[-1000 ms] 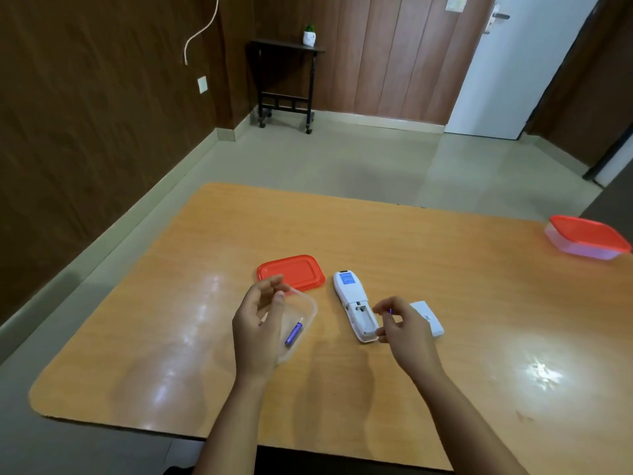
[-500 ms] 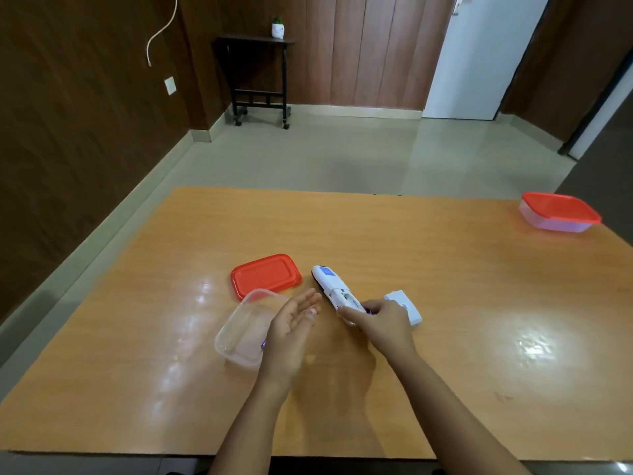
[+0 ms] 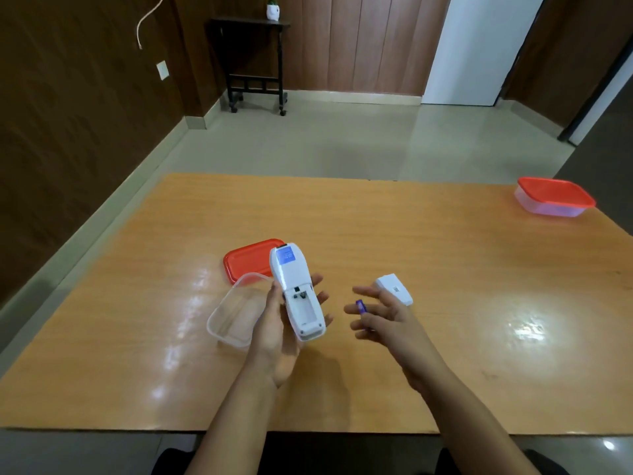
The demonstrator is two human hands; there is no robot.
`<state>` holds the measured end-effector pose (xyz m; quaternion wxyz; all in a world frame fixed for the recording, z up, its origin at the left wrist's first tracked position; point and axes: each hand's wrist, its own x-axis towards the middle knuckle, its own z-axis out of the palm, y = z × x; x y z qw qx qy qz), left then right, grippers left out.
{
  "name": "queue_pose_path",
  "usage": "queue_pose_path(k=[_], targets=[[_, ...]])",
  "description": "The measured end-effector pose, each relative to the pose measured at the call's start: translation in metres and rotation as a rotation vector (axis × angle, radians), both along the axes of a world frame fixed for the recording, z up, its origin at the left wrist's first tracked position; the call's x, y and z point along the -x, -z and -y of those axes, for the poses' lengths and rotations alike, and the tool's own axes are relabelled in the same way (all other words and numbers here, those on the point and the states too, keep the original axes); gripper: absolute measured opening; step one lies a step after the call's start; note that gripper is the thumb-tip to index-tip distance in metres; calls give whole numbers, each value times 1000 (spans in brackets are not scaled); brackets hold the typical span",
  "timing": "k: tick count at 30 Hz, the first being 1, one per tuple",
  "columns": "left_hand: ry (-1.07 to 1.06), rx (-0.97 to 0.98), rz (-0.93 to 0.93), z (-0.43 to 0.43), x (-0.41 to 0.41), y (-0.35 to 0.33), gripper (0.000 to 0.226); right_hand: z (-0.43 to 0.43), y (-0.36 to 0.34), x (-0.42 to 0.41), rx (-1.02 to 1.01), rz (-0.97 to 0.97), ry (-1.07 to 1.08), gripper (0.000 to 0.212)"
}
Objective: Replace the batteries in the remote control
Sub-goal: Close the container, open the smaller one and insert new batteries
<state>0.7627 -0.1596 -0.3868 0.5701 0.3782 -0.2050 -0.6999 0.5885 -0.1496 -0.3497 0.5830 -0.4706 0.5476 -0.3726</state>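
Observation:
My left hand [image 3: 279, 341] holds the white remote control [image 3: 296, 293] above the table, back side up, with its battery bay open and empty. My right hand [image 3: 383, 320] is just to the right of it and pinches a small purple battery [image 3: 361, 308] between thumb and fingers. The white battery cover [image 3: 394, 289] lies on the table beyond my right hand. A clear plastic container [image 3: 236, 315] sits open to the left of my left hand; my palm hides part of it.
A red lid [image 3: 248, 262] lies on the wooden table [image 3: 445, 286] behind the clear container. A second container with a red lid [image 3: 555, 200] stands at the far right edge. A dark side table stands against the far wall.
My left hand has left the clear container and picked the remote up off the table. My right hand has drawn back to the right with the purple battery.

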Motion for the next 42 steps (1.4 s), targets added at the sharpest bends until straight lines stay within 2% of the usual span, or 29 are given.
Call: queue_pose_path(k=[3, 7, 12, 14, 18, 21, 25, 33, 40, 42], targets=[[-1, 8, -127, 0, -1, -1, 45, 4, 3, 6, -10, 11, 15, 31], [-26, 68, 15, 1, 0, 5, 45, 8, 1, 5, -127, 238, -2, 18], [-44, 141, 88, 0, 3, 7, 48, 11, 3, -3, -273, 549, 52, 31], [-37, 175, 99, -1, 5, 6, 49, 10, 5, -9, -357, 661, 67, 30], [-19, 218, 112, -1, 9, 3, 53, 9, 7, -19, -378, 733, 38, 16], [6, 206, 115, -1, 9, 5, 51, 8, 9, -24, -184, 541, 98, 6], [15, 183, 131, -1, 8, 6, 49, 4, 11, -28, 198, 149, 180, 17], [-10, 194, 199, -2, 8, 5, 53, -8, 16, -36, 740, -217, 82, 12], [-8, 177, 130, 0, 7, 10, 51, -5, 24, -36, 913, -474, 18, 11], [-9, 161, 111, 0, 7, 9, 49, -2, 24, -35, 915, -523, -2, 21]])
